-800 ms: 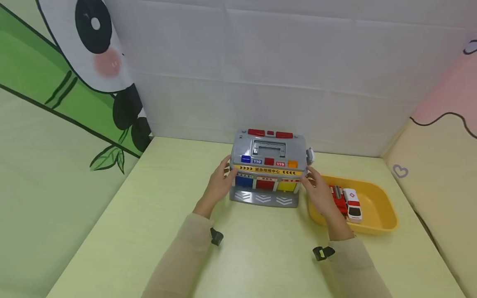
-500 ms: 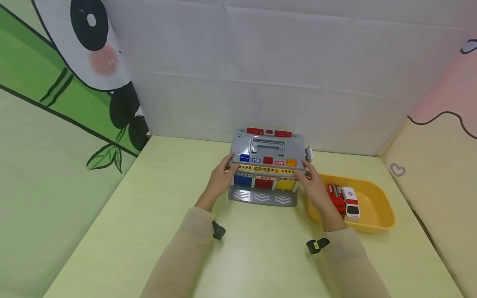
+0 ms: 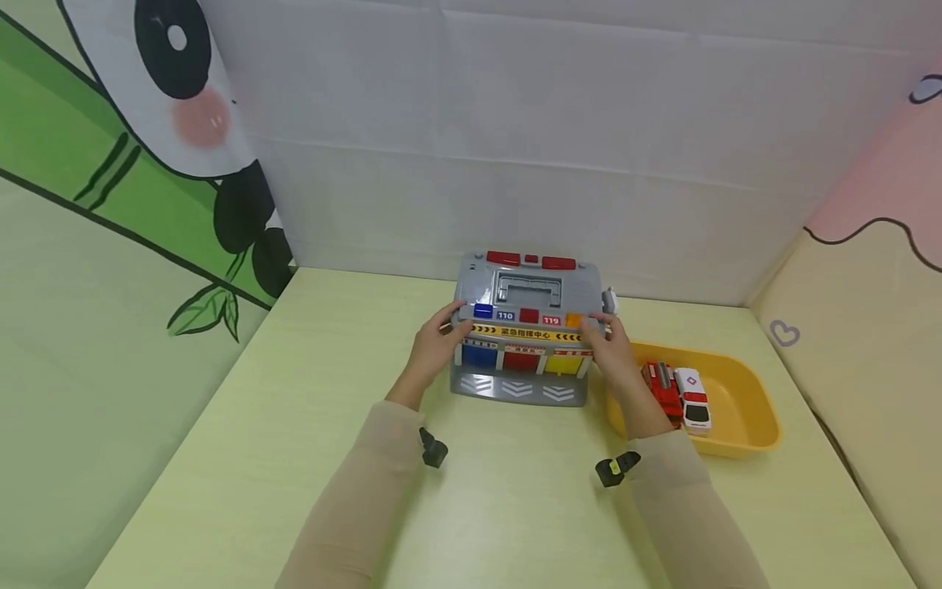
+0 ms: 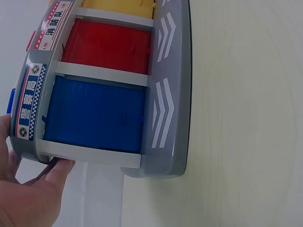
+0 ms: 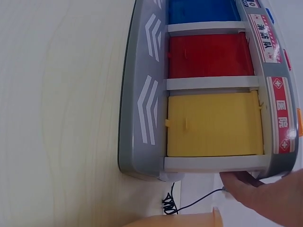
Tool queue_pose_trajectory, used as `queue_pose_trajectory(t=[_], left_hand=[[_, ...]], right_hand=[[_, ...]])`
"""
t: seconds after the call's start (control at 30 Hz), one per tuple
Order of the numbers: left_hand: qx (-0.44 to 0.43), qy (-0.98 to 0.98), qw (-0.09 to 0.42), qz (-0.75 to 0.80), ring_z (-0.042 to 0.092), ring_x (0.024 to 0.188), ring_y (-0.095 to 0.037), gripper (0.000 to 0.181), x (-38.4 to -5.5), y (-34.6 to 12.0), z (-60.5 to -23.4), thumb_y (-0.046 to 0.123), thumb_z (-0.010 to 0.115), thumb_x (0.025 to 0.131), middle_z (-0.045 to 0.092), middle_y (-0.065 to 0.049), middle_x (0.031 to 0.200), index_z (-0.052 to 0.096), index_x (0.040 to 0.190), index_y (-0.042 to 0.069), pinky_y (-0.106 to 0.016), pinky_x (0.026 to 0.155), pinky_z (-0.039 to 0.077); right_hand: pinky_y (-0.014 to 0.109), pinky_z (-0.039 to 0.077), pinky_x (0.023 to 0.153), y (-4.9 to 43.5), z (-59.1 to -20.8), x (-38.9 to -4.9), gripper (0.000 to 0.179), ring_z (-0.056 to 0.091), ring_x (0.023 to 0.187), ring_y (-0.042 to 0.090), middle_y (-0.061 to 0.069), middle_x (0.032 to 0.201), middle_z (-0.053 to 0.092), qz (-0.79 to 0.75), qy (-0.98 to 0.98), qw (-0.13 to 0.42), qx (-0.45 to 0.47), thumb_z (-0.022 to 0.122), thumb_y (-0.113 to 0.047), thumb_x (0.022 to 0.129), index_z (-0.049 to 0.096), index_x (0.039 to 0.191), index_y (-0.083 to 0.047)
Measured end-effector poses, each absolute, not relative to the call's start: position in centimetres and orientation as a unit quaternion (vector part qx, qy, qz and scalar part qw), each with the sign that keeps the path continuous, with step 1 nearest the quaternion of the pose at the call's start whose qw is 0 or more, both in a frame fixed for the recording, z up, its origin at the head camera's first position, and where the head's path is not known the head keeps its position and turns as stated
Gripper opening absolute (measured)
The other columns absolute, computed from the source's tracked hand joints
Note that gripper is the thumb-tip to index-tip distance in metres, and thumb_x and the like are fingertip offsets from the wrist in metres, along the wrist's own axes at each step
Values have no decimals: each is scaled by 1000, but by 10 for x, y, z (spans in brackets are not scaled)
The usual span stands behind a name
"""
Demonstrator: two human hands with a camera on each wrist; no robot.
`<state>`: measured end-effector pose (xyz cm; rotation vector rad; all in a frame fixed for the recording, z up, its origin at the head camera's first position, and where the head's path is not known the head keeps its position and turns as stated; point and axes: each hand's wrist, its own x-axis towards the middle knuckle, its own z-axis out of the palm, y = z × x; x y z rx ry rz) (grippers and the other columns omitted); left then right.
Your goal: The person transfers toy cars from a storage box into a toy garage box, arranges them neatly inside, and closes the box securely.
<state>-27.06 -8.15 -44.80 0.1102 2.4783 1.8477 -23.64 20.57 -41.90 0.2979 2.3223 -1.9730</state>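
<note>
A grey toy garage (image 3: 515,327) stands on the table with its blue door (image 4: 97,113), red door (image 4: 108,47) and yellow door (image 5: 215,125) all closed. My left hand (image 3: 432,343) holds the front left corner of its roof, thumb at the yellow strip. In the left wrist view, the fingers run behind the overhang. On the other side, my right hand (image 3: 612,353) grips the front right corner, a digit right at the orange button (image 3: 576,321). The right wrist view shows the rest of its fingers partly hidden under the overhang.
A yellow tray (image 3: 743,401) sits right of the garage, holding a red toy truck (image 3: 660,388) and a white toy ambulance (image 3: 694,399). A white knob (image 3: 610,301) juts from the garage's right side. A coiled black cord (image 5: 169,204) hangs near that end. Behind is a white-covered wall (image 3: 515,123).
My right hand has shifted left and up from beside the garage's corner onto the roof edge by the orange button. The left hand has edged slightly further onto its corner. The garage stays in place.
</note>
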Motion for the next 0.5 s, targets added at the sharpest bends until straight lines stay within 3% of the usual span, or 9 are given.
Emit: queue_pose_trajectory(t=[0.5], left_hand=[[40,800,48,596,42,132,-37,51,-272,-84,-444,33,60,98,39,-13,149,45,146,22,-47,102,42]], right_hand=[[45,36,107,203,-418,-240,59,45,121,34,21,143,37,-641,758,40,117,50,-44,101,30,143,-8]])
